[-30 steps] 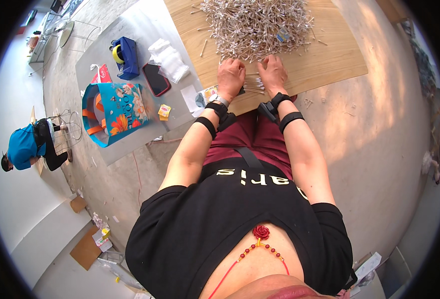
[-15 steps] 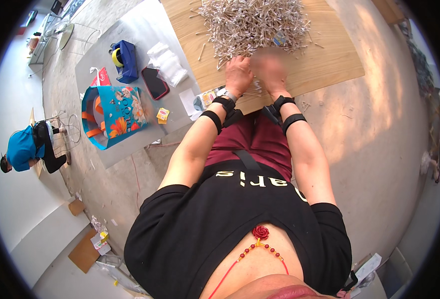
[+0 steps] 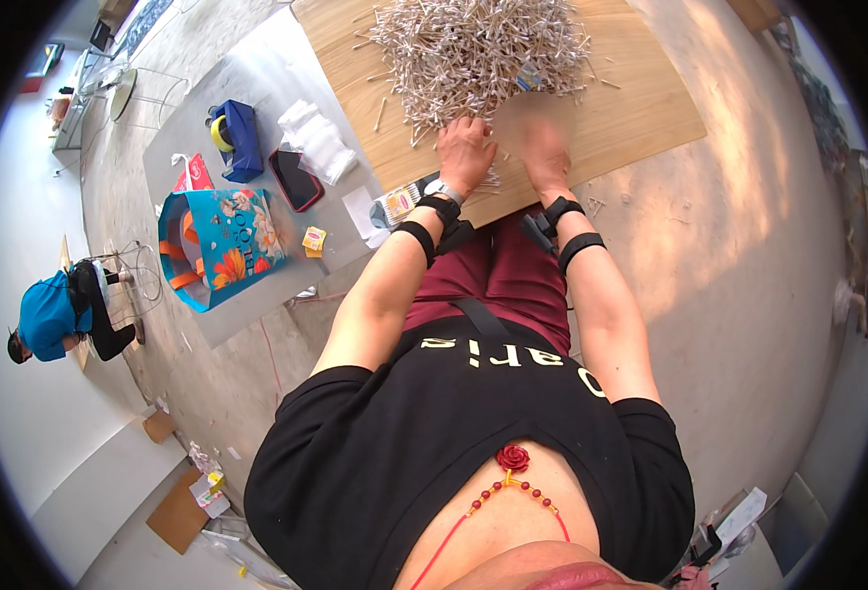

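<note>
A big heap of loose cotton swabs (image 3: 473,49) covers the far part of the wooden board. At its near edge is my left hand (image 3: 465,157), back up, fingers bent and close together. A few cotton swab ends (image 3: 493,178) stick out beside its palm, so it appears closed around some; the fingertips are partly hidden. My right hand (image 3: 544,152) is just to the right, by the heap's near right edge. A blurred patch covers its fingers, so what they do cannot be made out. A small blue packet (image 3: 529,76) lies on the heap.
Left of the board, a grey table (image 3: 286,280) holds a blue tape dispenser (image 3: 244,143), phone (image 3: 296,180), clear plastic bags (image 3: 318,138), small yellow box (image 3: 314,241) and floral bag (image 3: 222,246). A swab pack (image 3: 401,204) lies by my left wrist. Another person (image 3: 55,310) sits far left.
The view has shifted slightly, so the board and heap sit a little further left. Fewer swabs show between my hands, and my right hand is slightly further from the left.
</note>
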The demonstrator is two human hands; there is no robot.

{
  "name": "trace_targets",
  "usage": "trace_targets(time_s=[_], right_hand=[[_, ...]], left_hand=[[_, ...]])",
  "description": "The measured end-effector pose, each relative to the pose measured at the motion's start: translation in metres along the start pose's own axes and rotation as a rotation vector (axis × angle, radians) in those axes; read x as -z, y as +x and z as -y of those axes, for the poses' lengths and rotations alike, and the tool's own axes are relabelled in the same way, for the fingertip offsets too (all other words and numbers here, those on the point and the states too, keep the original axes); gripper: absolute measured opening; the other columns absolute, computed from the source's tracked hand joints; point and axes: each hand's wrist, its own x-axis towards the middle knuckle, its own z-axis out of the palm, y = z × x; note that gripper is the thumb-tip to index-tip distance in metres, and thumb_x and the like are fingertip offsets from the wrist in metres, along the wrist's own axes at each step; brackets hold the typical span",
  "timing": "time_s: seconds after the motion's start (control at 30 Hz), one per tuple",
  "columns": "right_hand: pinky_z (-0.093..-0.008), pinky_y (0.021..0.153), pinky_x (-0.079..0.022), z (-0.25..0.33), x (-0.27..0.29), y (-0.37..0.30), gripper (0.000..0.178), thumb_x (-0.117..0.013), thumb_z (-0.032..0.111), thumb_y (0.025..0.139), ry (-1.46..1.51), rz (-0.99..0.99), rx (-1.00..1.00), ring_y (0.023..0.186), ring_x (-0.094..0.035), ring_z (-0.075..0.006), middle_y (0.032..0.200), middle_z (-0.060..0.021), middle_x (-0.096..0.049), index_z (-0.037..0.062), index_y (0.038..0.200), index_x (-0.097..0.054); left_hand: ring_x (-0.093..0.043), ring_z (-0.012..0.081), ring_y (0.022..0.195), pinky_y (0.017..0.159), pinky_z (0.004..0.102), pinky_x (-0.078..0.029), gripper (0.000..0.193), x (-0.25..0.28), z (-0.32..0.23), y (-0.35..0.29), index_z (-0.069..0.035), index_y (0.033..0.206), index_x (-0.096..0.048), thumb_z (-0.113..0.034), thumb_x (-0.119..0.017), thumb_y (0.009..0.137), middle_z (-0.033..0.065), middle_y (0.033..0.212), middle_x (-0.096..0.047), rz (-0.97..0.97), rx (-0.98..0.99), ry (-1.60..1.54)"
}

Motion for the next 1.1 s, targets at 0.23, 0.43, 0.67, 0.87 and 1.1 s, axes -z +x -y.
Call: trace_targets(time_s=[0.23,0.43,0.67,0.87,1.1], right_hand=[[-0.0472,0.089,-0.055,-0.012,0.003,0.002,0.019,-0.075,0.016,0.092,-0.017,0.034,-0.010,0.106,-0.067,-0.0379,0.117,-0.0152,-0.064,0.0104,0.109,-0.071],[-0.0468,0.087,-0.055,-0.015,0.006,0.006,0.012,-0.072,0.016,0.093,-0.002,0.093,0.030,0.103,-0.067,-0.0382,0.116,-0.0158,-0.064,0.0083,0.102,-0.072],[-0.0483,0.086,-0.055,-0.032,0.008,-0.006,0.011,-0.073,0.015,0.092,0.162,0.032,-0.005,0.101,-0.066,-0.0380,0.111,-0.0152,-0.066,0.0080,0.100,-0.071],[-0.0465,0.088,-0.053,-0.010,0.010,-0.003,0.010,-0.071,0.014,0.094,0.090,0.057,0.156,0.100,-0.066,-0.0374,0.102,-0.0140,-0.070,0.0076,0.101,-0.071],[-0.0467,0.091,-0.052,0.013,0.000,-0.001,0.011,-0.069,0.013,0.093,0.148,0.100,0.264,0.103,-0.066,-0.0352,0.102,-0.0123,-0.071,0.0092,0.103,-0.072]], left_hand=[[-0.065,0.0303,0.101,0.089,0.0446,-0.047,0.018,-0.010,-0.017,-0.004,-0.012,0.085,-0.072,-0.029,-0.078,0.079,0.0091,0.094,-0.068,0.077,-0.121,0.085],[-0.066,0.0300,0.098,0.088,0.0442,-0.048,0.013,-0.023,-0.018,-0.003,-0.011,0.081,-0.073,-0.024,-0.074,0.079,0.0097,0.092,-0.069,0.124,-0.187,0.217],[-0.065,0.0307,0.096,0.086,0.0436,-0.051,0.010,0.032,0.012,0.011,-0.010,0.082,-0.073,-0.020,-0.073,0.083,0.0094,0.090,-0.067,0.159,-0.206,0.148],[-0.065,0.0303,0.098,0.089,0.0421,-0.052,0.007,0.055,0.039,0.016,-0.011,0.085,-0.072,-0.018,-0.071,0.086,0.0082,0.094,-0.067,0.162,-0.304,0.286],[-0.068,0.0299,0.100,0.088,0.0431,-0.055,0.010,0.037,0.044,0.003,-0.011,0.089,-0.074,-0.019,-0.067,0.091,0.0091,0.096,-0.070,0.191,-0.206,0.277]])
